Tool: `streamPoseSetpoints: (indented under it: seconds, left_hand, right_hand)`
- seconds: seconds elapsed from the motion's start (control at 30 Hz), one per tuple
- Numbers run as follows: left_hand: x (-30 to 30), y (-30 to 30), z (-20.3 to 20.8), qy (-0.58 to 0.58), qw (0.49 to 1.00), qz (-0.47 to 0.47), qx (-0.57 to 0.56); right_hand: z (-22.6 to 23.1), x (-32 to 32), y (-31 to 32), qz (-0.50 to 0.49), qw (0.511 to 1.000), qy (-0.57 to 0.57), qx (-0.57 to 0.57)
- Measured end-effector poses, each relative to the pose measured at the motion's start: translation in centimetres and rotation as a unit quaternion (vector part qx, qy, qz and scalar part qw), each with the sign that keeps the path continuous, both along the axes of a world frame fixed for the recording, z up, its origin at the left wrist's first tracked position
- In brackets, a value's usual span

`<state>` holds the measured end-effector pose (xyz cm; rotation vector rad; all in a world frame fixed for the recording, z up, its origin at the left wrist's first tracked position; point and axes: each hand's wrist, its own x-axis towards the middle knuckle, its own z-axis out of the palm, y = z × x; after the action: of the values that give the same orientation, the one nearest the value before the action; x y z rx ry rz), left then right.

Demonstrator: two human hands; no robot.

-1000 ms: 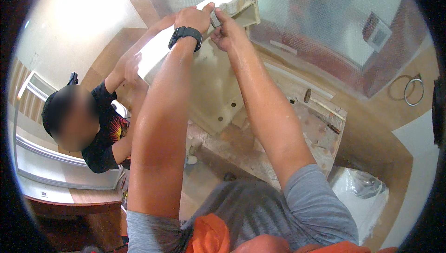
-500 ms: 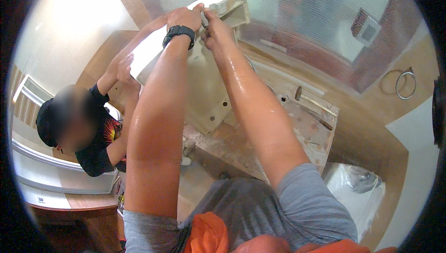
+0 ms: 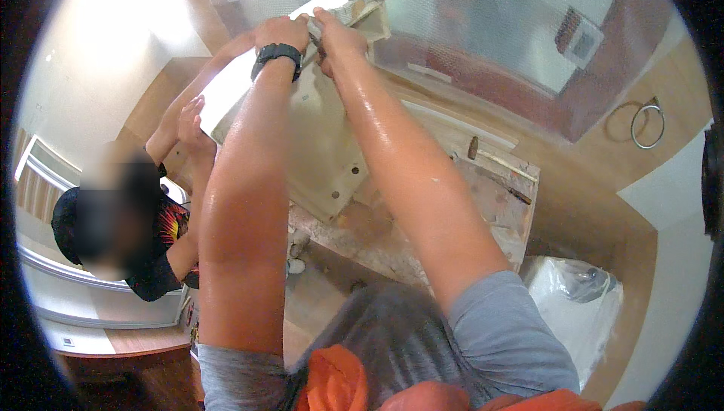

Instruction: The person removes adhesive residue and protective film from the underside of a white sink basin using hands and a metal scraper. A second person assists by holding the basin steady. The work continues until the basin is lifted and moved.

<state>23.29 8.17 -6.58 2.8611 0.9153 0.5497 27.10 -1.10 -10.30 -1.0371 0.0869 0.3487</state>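
A large white-and-cream basin-like piece point(image 3: 323, 136) is tilted up on its side, its glossy white face to the left and its cream underside with small dark holes toward me. My left hand point(image 3: 280, 32), with a black watch at its wrist, is closed over the upper edge. Beside it, my right hand point(image 3: 343, 41) is wrapped round the same edge. The far end bears crusty grey lumps point(image 3: 348, 11) like mortar. A co-worker's hand point(image 3: 194, 128) presses against the white side at the left. My fingers on the far side are hidden.
A dusty ledge point(image 3: 494, 211) covered in rubble lies beneath and to the right, with a hammer point(image 3: 473, 147) and a chisel-like tool point(image 3: 519, 196) on it. A plastic-wrapped white block point(image 3: 577, 305) stands at the lower right. A towel ring point(image 3: 647, 127) hangs on the right wall.
The basin-like piece and both my hands appear slightly farther left, along with most of the view. My grip stays the same. The co-worker's head has shifted slightly lower.
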Motion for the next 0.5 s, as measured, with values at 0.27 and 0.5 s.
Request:
streamPoseSetpoints:
  seconds: [0.27, 0.5]
  left_hand:
    - [2.4, 5.8, 0.5, 0.046, 0.998, 0.020, -0.034]
    - [2.6, 6.5, 0.2, -0.023, 0.997, 0.010, -0.078]
  right_hand:
    - [0.9, -1.1, -4.4, -0.164, 0.760, -0.485, -0.401]
    - [2.7, 1.4, -3.3, -0.094, 0.259, -0.844, -0.460]
